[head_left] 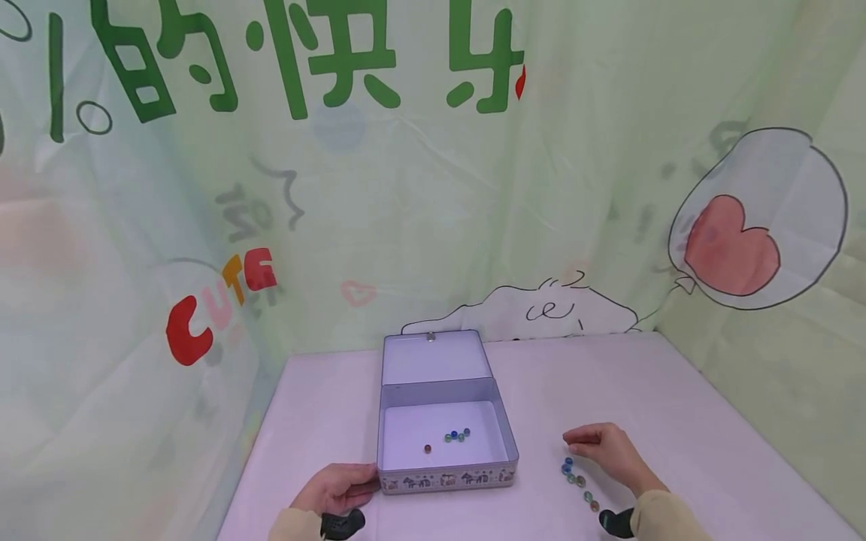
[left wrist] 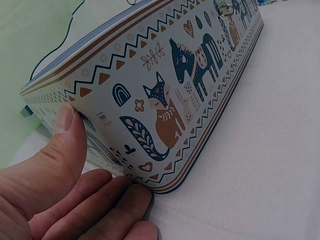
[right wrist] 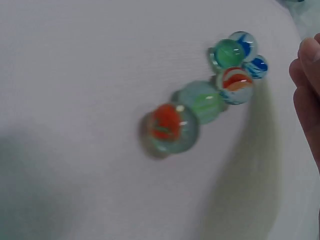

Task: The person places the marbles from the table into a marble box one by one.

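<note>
- My left hand (head_left: 334, 488) rests against the decorated tin box (head_left: 448, 479) at its near left corner; the thumb (left wrist: 64, 125) lies on the short side wall and the bent fingers (left wrist: 90, 202) touch near the bottom corner, loosely, not clasped around it.
- My right hand (head_left: 612, 451) is poised just beyond the loose marbles, thumb and forefinger close together in a narrow grip; I cannot tell whether a marble is between the tips.
- Six glass marbles (right wrist: 200, 102) lie in a crooked line on the table (head_left: 338, 398), right of the tin: blue swirls and a green one at the far end, then one with orange-red, a pale green one and another orange-red one nearest my right wrist.
- The tin's hinged lid (head_left: 436, 358) is folded back, away from me.
- Inside the tin, four marbles (head_left: 454, 435) sit clustered, two of them green; a brown marble (head_left: 428, 448) lies apart to their left.
- A fox and a horse-like animal decorate the tin's near wall.
- Behind the table hangs a printed cloth (head_left: 419, 225) with green characters.
</note>
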Motion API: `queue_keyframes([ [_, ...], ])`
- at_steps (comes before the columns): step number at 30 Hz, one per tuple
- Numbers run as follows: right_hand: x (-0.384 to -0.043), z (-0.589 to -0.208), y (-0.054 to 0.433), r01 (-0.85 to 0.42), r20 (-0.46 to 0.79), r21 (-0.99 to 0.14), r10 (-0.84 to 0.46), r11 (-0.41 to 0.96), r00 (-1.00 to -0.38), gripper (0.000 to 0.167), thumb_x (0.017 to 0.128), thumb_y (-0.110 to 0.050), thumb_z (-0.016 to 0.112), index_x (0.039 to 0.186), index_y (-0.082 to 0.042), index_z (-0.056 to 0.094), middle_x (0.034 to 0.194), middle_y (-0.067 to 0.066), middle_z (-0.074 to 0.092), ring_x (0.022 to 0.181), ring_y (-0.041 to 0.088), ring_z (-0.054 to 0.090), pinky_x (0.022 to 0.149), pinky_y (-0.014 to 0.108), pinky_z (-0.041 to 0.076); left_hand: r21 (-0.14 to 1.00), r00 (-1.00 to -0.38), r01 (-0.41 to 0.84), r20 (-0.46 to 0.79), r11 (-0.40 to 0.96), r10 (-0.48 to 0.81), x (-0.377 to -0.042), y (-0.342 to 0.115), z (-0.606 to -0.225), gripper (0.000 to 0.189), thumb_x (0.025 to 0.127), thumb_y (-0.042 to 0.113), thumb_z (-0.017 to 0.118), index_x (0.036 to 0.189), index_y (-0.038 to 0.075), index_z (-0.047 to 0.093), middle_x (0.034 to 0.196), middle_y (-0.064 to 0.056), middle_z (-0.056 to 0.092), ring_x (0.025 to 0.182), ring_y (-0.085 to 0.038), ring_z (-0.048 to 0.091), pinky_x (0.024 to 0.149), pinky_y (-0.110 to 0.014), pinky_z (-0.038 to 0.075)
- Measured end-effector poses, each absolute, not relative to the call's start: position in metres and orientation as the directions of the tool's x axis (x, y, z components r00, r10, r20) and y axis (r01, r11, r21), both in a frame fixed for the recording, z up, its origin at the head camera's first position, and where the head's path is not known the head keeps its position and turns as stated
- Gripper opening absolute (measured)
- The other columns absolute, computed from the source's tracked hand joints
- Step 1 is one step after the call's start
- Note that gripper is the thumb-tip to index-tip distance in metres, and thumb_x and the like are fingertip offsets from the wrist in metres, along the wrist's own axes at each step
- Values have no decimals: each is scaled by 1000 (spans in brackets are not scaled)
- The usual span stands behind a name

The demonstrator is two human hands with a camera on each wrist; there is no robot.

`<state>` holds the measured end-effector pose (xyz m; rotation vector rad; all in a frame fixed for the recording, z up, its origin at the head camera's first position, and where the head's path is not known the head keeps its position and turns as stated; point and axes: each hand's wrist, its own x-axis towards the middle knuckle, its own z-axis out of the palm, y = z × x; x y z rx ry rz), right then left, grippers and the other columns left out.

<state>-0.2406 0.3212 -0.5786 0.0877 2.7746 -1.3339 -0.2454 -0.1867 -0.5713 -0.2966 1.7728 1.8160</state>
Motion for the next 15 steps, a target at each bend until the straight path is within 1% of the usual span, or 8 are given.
queue_keyframes([
  [3,-240,-583,318,90,-92,-761,31,642,-995,21,85,-2,79,105,-3,78,103,11,79,93,17,75,80,30,62,840,-809,-541,-535,45,242,-246,-187,-572,38,97,12,71,126,-12,65,114,-22,75,101,-22,76,103,-49,56],
  [9,-238,-588,316,94,-102,-742,27,664,-994,20,84,-1,79,104,-4,78,103,10,79,93,18,74,83,35,62,840,-808,-542,-531,31,254,-245,-188,-571,36,97,11,70,125,-11,66,112,-20,77,102,-22,76,102,-47,57],
  [15,-235,-591,312,97,-113,-702,24,705,-993,18,84,-2,79,101,-8,80,101,7,79,93,16,73,84,35,61,837,-805,-546,-537,37,253,-245,-188,-570,35,97,11,70,125,-10,66,111,-20,77,102,-22,76,102,-47,56],
])
